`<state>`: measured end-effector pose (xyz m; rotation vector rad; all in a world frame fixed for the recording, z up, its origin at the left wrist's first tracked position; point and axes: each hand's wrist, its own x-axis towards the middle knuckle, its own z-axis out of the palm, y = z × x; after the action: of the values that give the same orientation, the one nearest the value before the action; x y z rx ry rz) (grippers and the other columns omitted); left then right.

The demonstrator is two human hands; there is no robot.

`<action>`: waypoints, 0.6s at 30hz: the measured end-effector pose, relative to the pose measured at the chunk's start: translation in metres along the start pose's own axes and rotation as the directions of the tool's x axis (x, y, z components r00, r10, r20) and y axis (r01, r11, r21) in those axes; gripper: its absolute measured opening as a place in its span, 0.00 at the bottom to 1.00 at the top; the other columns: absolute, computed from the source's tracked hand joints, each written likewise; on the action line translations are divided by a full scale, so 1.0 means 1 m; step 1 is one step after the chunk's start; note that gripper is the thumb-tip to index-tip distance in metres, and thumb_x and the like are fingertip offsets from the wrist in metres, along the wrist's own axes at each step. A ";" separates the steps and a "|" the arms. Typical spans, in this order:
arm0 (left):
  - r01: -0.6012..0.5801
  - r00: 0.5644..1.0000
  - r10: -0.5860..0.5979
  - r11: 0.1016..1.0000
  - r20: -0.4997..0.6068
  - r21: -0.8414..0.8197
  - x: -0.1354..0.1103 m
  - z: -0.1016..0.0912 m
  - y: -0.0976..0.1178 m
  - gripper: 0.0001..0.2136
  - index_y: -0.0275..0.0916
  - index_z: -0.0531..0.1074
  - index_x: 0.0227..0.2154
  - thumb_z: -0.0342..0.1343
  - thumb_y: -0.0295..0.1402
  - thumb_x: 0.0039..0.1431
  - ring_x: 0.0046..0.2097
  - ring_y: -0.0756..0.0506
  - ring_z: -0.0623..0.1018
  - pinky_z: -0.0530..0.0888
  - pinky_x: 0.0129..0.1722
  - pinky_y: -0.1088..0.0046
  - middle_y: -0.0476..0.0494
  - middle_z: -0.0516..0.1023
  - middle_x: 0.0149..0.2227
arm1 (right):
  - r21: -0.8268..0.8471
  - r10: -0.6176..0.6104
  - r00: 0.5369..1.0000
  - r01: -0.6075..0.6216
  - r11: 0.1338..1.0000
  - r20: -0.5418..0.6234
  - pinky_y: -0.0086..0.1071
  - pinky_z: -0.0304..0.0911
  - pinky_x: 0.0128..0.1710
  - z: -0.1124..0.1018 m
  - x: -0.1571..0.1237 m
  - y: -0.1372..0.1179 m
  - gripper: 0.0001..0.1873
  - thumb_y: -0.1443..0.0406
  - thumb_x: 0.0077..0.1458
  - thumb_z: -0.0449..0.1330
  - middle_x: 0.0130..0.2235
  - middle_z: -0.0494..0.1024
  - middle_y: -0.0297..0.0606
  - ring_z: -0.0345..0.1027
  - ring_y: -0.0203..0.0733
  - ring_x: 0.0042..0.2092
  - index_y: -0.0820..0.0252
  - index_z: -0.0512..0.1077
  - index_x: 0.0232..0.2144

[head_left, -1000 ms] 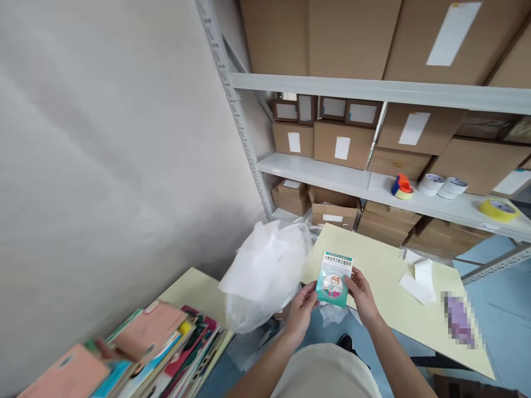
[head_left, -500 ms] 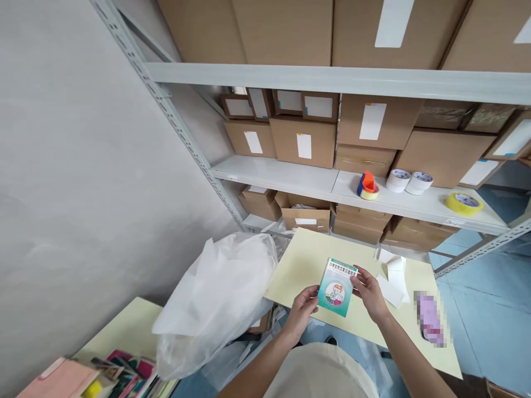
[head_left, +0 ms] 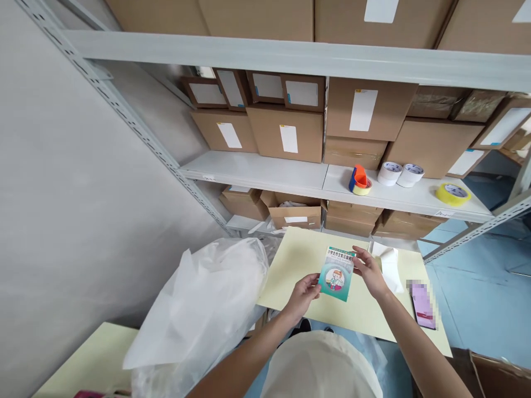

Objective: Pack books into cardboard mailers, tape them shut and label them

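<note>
Between my two hands is a small green-and-white book [head_left: 335,276], its cover facing up with Chinese characters across the top and a round cartoon picture of a child. My left hand [head_left: 305,293] pinches the book's lower left edge. At its upper right edge, my right hand [head_left: 369,271] grips it with thumb and fingers. The book is held over a pale yellow table [head_left: 290,276]. White paper sheets [head_left: 388,265] lie just beyond my right hand. Farther right on the table rests a purple phone-like object [head_left: 423,307], partly blurred out.
A metal shelf [head_left: 265,171] behind the table carries cardboard boxes [head_left: 286,146], white tape rolls [head_left: 390,172], a yellow tape roll [head_left: 453,194] and an orange-and-blue tape dispenser [head_left: 360,178]. A large white plastic bag [head_left: 207,298] bulges at left. An open carton [head_left: 498,376] stands lower right.
The camera view has shifted, so the shelf looks larger and the side table's books have mostly left the picture. Both hands keep hold of the book, which has risen slightly in view.
</note>
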<state>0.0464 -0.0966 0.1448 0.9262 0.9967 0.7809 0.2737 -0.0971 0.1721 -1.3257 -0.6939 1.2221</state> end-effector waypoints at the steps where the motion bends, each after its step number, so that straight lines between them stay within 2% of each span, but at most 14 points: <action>1: 0.021 1.000 -0.021 0.999 0.017 -0.045 0.002 -0.002 0.001 0.24 0.40 0.77 0.41 0.69 0.46 0.41 0.39 0.46 0.76 0.71 0.39 0.70 0.40 0.80 0.40 | 0.007 -0.005 1.000 0.005 1.000 0.011 0.40 0.72 0.39 0.001 0.001 -0.001 0.24 0.53 0.42 0.67 0.42 0.77 0.38 0.75 0.44 0.37 0.53 0.76 0.43; 4: 0.106 0.991 -0.087 0.973 0.100 -0.207 0.006 -0.007 0.006 0.25 0.38 0.78 0.40 0.71 0.47 0.39 0.36 0.47 0.76 0.71 0.41 0.69 0.40 0.80 0.38 | -0.050 -0.064 0.995 0.068 0.996 0.076 0.40 0.70 0.40 0.002 0.003 -0.003 0.23 0.59 0.45 0.63 0.46 0.75 0.38 0.73 0.40 0.36 0.50 0.76 0.46; 6: 0.173 0.978 -0.130 0.943 0.164 -0.285 0.007 -0.011 0.008 0.25 0.38 0.79 0.38 0.72 0.46 0.38 0.34 0.48 0.76 0.72 0.41 0.68 0.40 0.80 0.36 | -0.145 -0.144 0.979 0.165 0.976 0.145 0.40 0.70 0.41 0.003 0.005 -0.008 0.27 0.62 0.44 0.64 0.47 0.73 0.37 0.71 0.39 0.37 0.48 0.74 0.51; 8: 0.251 0.957 -0.184 0.911 0.224 -0.326 0.009 -0.016 0.009 0.23 0.37 0.79 0.36 0.73 0.45 0.37 0.33 0.49 0.76 0.72 0.41 0.68 0.41 0.80 0.34 | -0.238 -0.229 0.945 0.284 0.929 0.234 0.41 0.69 0.44 0.005 0.005 -0.016 0.28 0.63 0.45 0.65 0.43 0.73 0.37 0.70 0.42 0.41 0.47 0.74 0.51; 10: 0.324 0.931 -0.237 0.884 0.277 -0.335 0.011 -0.020 0.010 0.21 0.36 0.79 0.33 0.73 0.44 0.38 0.31 0.49 0.75 0.72 0.40 0.68 0.42 0.79 0.32 | -0.320 -0.287 0.908 0.382 0.867 0.306 0.43 0.66 0.50 0.008 0.004 -0.025 0.22 0.62 0.47 0.66 0.41 0.73 0.38 0.68 0.46 0.47 0.48 0.77 0.47; 13: 0.355 0.910 -0.255 0.887 0.328 -0.294 0.013 -0.024 0.012 0.19 0.36 0.79 0.32 0.73 0.41 0.38 0.32 0.49 0.75 0.72 0.40 0.69 0.42 0.79 0.31 | -0.418 -0.296 0.880 0.443 0.793 0.371 0.47 0.59 0.58 0.014 0.001 -0.038 0.14 0.58 0.50 0.66 0.47 0.74 0.41 0.65 0.50 0.53 0.50 0.78 0.40; 15: 0.342 0.904 -0.246 0.907 0.351 -0.245 0.014 -0.026 0.014 0.19 0.35 0.79 0.33 0.73 0.39 0.38 0.37 0.46 0.76 0.71 0.43 0.69 0.41 0.79 0.34 | -0.450 -0.248 0.875 0.434 0.780 0.415 0.46 0.61 0.56 0.018 -0.001 -0.042 0.14 0.55 0.52 0.65 0.48 0.75 0.41 0.67 0.49 0.52 0.51 0.76 0.41; 18: 0.270 0.926 -0.187 0.935 0.327 -0.231 0.015 -0.031 0.020 0.21 0.36 0.78 0.33 0.70 0.45 0.40 0.45 0.41 0.76 0.71 0.47 0.65 0.39 0.80 0.38 | -0.448 -0.165 0.887 0.369 0.815 0.431 0.38 0.68 0.40 0.024 0.002 -0.040 0.17 0.52 0.55 0.62 0.40 0.78 0.39 0.70 0.43 0.40 0.53 0.74 0.42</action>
<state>0.0203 -0.0674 0.1499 0.6491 0.6932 0.5404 0.2626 -0.0801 0.2137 -1.3652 -1.5299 1.0944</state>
